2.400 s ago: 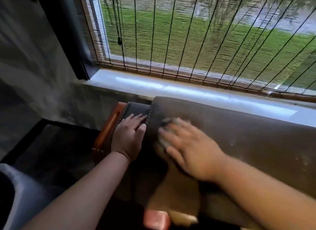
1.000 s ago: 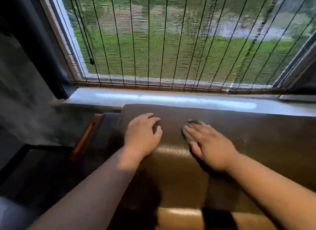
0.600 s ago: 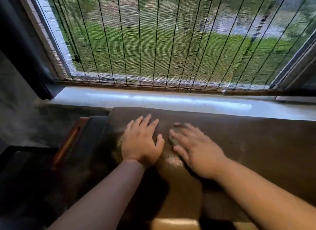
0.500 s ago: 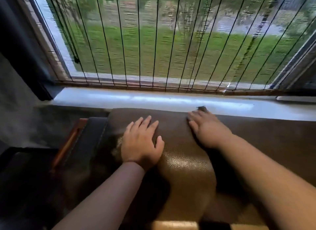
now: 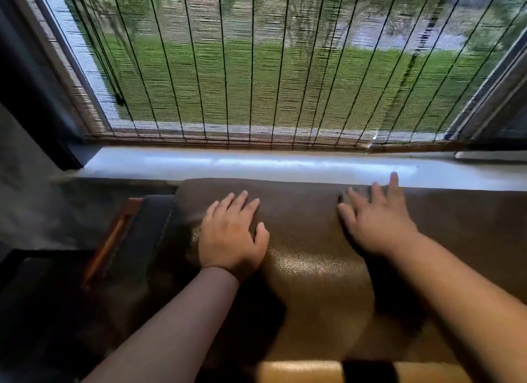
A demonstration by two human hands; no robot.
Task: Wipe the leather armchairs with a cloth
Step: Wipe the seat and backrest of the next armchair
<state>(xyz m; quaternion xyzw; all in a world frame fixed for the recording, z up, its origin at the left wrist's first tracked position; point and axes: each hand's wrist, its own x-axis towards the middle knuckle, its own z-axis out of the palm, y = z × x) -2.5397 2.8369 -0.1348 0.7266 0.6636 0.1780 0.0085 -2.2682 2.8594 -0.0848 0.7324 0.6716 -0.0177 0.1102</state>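
Brown leather, pebbled and shiny where light falls, fills the near view: it is the top of the armchair (image 5: 316, 268) back, and both bare hands lie on it. Nearest, the left hand (image 5: 232, 237) rests palm down, fingers straight and slightly spread, thumb out to the side, grasping nothing. A little farther and well apart to its right, the right hand (image 5: 376, 220) also lies flat with fingers extended and fanned, its longest fingertip reaching the far edge of the leather. Only a dark sliver of the cloth (image 5: 341, 198) peeks out beside the right hand's fingers; the rest is hidden under the palm, and motion blur makes it hard to make out. Compared with half a second ago, the right hand has slid farther right along the chair top, while the left has stayed put. Beyond the fingertips runs a pale window sill (image 5: 256, 164), then a woven blind (image 5: 256, 69) with green grass showing through.
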